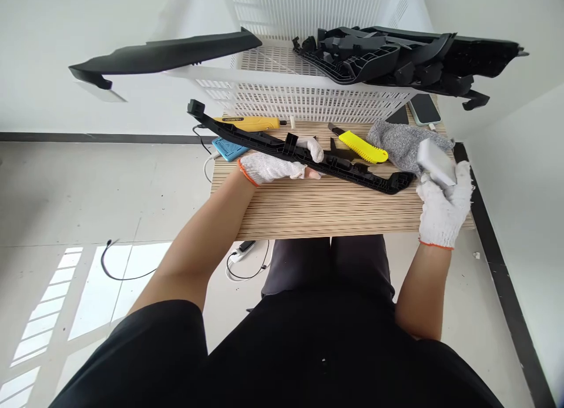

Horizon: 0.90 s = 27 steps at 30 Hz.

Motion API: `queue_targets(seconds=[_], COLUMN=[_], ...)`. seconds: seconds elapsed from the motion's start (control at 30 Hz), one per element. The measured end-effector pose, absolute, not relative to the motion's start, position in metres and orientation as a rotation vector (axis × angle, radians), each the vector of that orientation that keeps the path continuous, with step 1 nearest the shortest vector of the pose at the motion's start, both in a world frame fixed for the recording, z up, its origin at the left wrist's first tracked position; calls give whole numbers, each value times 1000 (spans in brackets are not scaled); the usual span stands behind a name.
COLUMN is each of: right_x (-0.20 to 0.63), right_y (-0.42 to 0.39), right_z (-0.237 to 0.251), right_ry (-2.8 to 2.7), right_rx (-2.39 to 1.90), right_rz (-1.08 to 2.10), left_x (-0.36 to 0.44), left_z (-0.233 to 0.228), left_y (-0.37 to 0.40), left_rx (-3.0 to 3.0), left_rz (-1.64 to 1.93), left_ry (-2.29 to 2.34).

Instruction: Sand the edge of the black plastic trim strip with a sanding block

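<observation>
My left hand (282, 166), in a white knit glove with bare fingertips, is wrapped round the middle of a long black plastic trim piece (255, 140). The trim slants across the table, its left end raised and its ribbed side showing. My right hand (444, 207), gloved too, grips a small white block (437, 161), blurred, over the table's right side. Behind that block lies a grey cloth (403, 142). A yellow utility knife (363, 147) with its blade out rests beyond the trim, beside a dark flat piece (341, 151) partly hidden by it.
A white perforated basket (304, 96) stands at the back, with several black plastic parts (388, 58) on its right and another black panel (176, 54) across its left rim. A yellow tool (251, 123), a blue box (230, 150) and a phone (423, 109) lie on the wooden table (326, 211).
</observation>
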State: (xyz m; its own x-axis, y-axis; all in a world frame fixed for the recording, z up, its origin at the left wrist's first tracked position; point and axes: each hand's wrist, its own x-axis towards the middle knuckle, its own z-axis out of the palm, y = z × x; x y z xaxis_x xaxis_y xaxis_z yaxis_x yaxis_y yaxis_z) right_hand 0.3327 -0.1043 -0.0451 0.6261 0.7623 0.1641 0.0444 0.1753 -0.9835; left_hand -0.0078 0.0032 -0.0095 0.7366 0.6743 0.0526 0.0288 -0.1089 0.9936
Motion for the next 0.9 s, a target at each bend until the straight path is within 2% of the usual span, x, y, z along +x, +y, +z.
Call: queue_targets(seconds=[0.2,0.4,0.57,0.9], right_x=[331,340,334,337], right_y=[-114,-121,-116,-124], right_z=[-39,-35,-34,-33], right_ry=[-668,-860,-770,-1004], right_rx=[-1469,-1581,-1533,-1635], right_rz=[584,961,781,915], left_x=[-10,-9,-11,-14], left_z=[-11,-7,-4,-5], left_y=[7,4,3,10], left_rx=[1603,1608,1625,1639], left_rz=[556,548,571,530], left_ry=[584,589,603,607])
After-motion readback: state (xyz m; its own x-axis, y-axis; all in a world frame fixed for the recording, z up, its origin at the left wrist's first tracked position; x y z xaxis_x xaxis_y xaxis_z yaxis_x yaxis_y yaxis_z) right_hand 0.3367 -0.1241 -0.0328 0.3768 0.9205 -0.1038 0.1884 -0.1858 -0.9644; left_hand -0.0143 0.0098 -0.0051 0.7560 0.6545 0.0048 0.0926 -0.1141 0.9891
